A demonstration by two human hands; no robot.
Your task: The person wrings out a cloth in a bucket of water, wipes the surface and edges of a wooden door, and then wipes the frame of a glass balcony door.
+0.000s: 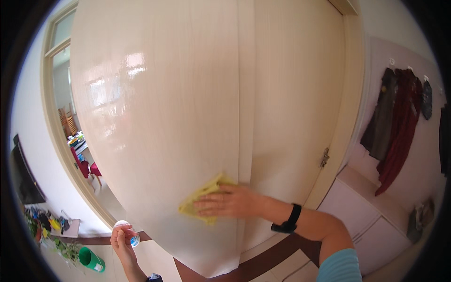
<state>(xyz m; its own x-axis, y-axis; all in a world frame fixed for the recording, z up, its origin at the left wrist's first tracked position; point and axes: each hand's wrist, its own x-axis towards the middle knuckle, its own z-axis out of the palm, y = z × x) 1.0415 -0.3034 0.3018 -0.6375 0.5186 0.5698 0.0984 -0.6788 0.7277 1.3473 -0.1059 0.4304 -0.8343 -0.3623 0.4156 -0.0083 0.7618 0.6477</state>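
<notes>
My right hand [236, 201] lies flat over a yellow cloth [211, 188], pressing it to a glossy cream wood-grain door panel [158, 141]. The cloth is bunched, and its corners stick out past my fingers near the panel's right edge. Lower left, my left hand [121, 239] grips a small clear container [135, 240] with a pale round end and some blue on it. Fingers cover part of the container, so its exact kind cannot be told. The left hand is apart from the panel.
To the right is a cream door [292, 123] with a metal handle [324, 157]. Past it stand a low white cabinet [363, 201] and hanging clothes [398, 112]. A green bin [91, 259], a potted plant [67, 248] and a television [26, 172] are on the left.
</notes>
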